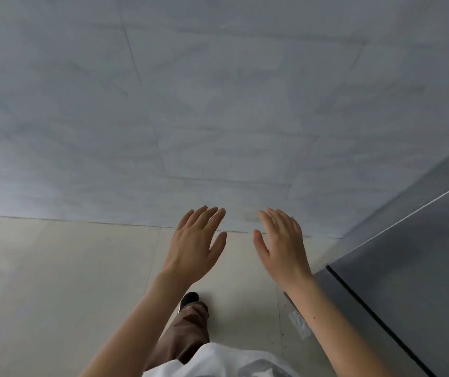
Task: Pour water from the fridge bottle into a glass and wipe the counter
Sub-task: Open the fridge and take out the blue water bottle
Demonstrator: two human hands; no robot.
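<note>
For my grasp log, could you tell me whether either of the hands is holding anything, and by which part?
Nothing is held. The left hand and right hand are both open and empty, fingers straight, raised in front of the tiled wall.
</note>
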